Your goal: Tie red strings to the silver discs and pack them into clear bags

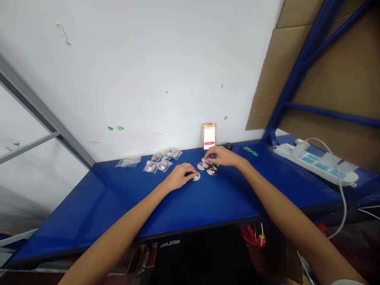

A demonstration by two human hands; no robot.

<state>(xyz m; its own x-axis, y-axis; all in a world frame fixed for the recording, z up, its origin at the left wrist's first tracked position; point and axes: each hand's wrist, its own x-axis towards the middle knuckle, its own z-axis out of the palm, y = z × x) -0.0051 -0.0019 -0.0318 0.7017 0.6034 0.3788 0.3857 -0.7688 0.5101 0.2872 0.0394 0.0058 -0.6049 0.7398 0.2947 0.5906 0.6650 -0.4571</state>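
My left hand (179, 176) rests on the blue tabletop, thumb and fingers closed on the rim of a shiny round metal disc (196, 177) with a domed middle. To its right, my right hand (221, 155) pinches another domed disc (207, 164) at the top of a small loose pile. A darker-looking disc (211, 171) with a red mark lies at the front of that pile. Left of my hands are several similar discs in clear bags (163, 165). A flat clear plastic bag (129, 160) lies farther left.
A phone (209, 136) with a lit screen leans on the white wall behind the pile. A small black round object (228, 145) and a green packet (250, 151) lie to the right. A white power strip (316, 164) with a plugged-in cable occupies the table's right end.
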